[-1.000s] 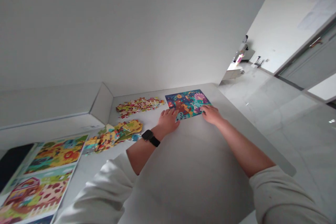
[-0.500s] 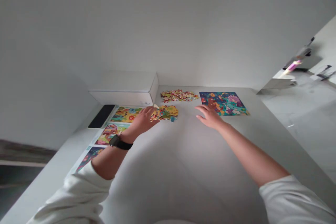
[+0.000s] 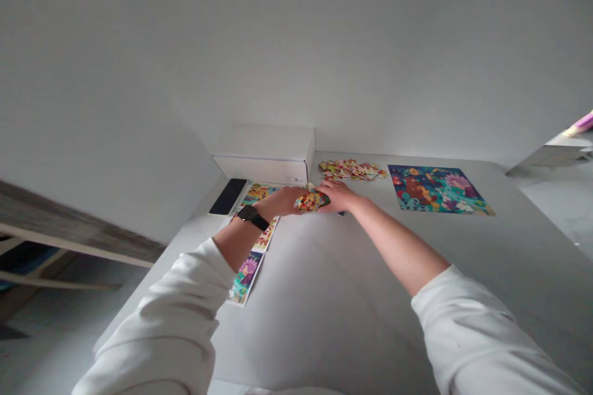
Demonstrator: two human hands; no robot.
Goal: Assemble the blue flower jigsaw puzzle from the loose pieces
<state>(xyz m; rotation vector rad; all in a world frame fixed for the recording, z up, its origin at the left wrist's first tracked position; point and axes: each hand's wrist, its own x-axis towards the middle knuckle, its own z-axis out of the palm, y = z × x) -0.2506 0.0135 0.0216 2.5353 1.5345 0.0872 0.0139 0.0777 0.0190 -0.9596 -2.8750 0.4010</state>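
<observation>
Between my two hands is a small heap of colourful jigsaw puzzle pieces [image 3: 312,201]. My left hand [image 3: 288,201], with a black watch on the wrist, curls round its left side. From the right, my right hand [image 3: 338,195] closes on the same heap, its fingers partly hidden behind the pieces. Just behind my hands lies a second, looser pile of puzzle pieces [image 3: 352,170]. A finished-looking puzzle picture [image 3: 438,190] in dark blue and teal lies flat to the right.
A white box [image 3: 264,157] stands against the wall at the back left. In front of it lie a black phone [image 3: 228,196] and a printed picture sheet [image 3: 245,278], partly under my left arm. The white table [image 3: 333,308] ends at a right edge above the floor.
My right hand has moved left from beside the blue picture to the heap, and both hands now press round it. The view has turned left.
</observation>
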